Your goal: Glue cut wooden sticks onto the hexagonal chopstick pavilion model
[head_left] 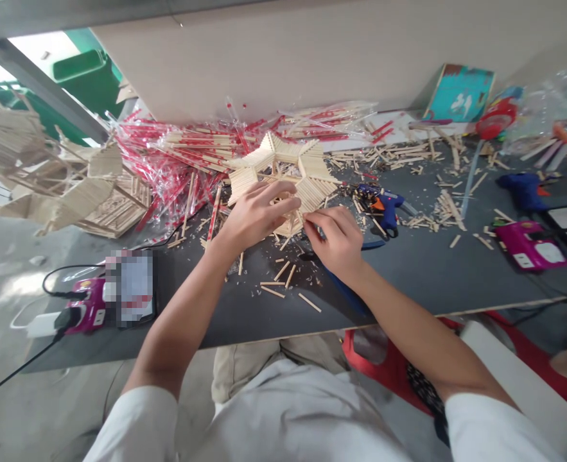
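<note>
A star-shaped model of thin wooden sticks (pixel 314 160) sits on the dark table in front of me. My left hand (pixel 261 215) is bent over its near left side, fingers curled onto the sticks and steadying it. At the near right edge of the model, my right hand (pixel 337 242) is closed in a pinch against the sticks. Whatever is between those fingertips is too small to make out. Below my hands lie several loose short sticks (pixel 272 291). A blue-handled tool (pixel 345 292) lies partly hidden under my right hand and forearm.
Bagged red-tipped sticks (pixel 191 144) pile along the back left. A blue glue gun (pixel 384 204) lies right of the model, another glue gun (pixel 521 190) farther right. Purple power strips (pixel 531 247), a phone (pixel 136 289) and cables flank the work. Larger stick models (pixel 78 192) stand left.
</note>
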The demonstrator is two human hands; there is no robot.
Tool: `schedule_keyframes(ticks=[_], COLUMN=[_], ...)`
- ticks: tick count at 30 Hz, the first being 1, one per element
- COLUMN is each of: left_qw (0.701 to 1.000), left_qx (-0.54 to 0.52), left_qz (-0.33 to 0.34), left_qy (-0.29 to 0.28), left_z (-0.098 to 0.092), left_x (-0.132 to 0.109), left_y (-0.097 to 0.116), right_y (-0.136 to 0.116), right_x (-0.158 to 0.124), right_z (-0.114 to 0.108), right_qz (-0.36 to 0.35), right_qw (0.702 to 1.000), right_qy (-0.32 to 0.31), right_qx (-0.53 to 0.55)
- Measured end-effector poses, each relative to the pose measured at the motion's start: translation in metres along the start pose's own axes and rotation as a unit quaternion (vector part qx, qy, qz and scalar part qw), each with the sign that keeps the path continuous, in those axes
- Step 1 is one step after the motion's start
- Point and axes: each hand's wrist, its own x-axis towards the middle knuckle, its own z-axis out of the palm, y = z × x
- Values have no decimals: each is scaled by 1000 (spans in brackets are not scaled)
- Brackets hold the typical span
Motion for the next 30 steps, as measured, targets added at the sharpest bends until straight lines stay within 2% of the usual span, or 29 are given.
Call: schedule_keyframes(ticks=[8, 12, 18, 25, 30], left_qw=[1000, 1000, 991, 986, 986], left_qx=[-21, -24, -132, -162, -159], left_qz=[-11, -13, -33, -33, -31], left_qy=[0, -13, 10, 19, 33], left_z=[0, -5, -17, -11, -9], left_x=[0, 2, 7, 6, 8], left_y=[1, 2, 3, 0, 1], right_y=[3, 2, 2, 3, 1], right_x=[-3, -1, -3, -10, -11], right_z=[2, 1, -3, -7, -3], right_qz=[-27, -32, -28, -56, -60], right_qw=[999, 999, 999, 998, 998], right_qy=[-3, 12, -6, -11, 14], right_qx=[-18, -15, 13, 7, 6])
